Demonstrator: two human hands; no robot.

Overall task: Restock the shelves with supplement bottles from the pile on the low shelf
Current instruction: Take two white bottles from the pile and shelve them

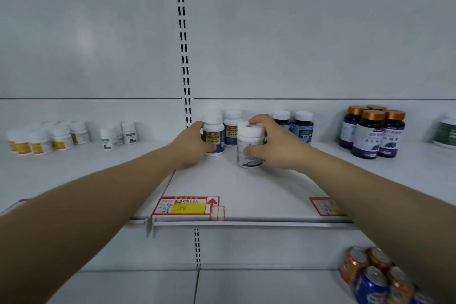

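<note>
Both my arms reach onto the white upper shelf (234,192). My left hand (191,144) grips a white-capped bottle with a dark blue and yellow label (214,136), which stands upright on the shelf. My right hand (274,145) grips a white bottle with a white and grey label (249,148), fingers over its cap and thumb on its front; it stands slightly tilted on the shelf. Right behind them stand a matching blue-and-yellow bottle (232,128) and two blue-labelled bottles (303,128).
Small white bottles with orange and green labels (61,136) stand at the far left. Purple-labelled bottles with copper caps (371,131) stand at the right, a green one (446,132) beyond them. Drink cans (372,276) sit on the lower shelf. A price tag (185,206) marks the shelf edge.
</note>
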